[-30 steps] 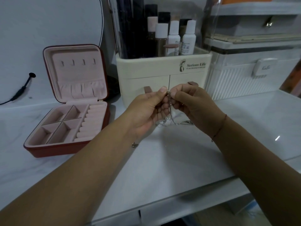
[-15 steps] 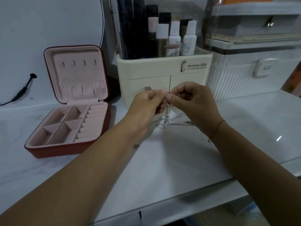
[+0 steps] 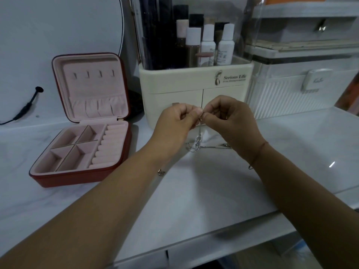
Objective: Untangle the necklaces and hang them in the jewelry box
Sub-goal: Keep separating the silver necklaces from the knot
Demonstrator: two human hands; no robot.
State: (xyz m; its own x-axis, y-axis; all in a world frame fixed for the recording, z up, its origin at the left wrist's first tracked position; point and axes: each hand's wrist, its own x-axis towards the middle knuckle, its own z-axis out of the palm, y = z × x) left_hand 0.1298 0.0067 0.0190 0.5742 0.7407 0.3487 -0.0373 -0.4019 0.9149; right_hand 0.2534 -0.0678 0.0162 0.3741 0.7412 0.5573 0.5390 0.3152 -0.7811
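Head view: left hand [image 3: 175,123] and right hand [image 3: 231,119] meet fingertip to fingertip, both pinching the top of the necklaces [image 3: 197,142], which dangle onto the white table [image 3: 204,191] beside the open jewelry box [image 3: 81,136], left of the cream organizer [image 3: 194,82].

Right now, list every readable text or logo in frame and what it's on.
"Serious Life": on the front of the cream organizer, beside a figure logo.
The small line under it: too blurred to read.
Script on the white case latch: not legible.
Labels on the white bottles: too small to read.
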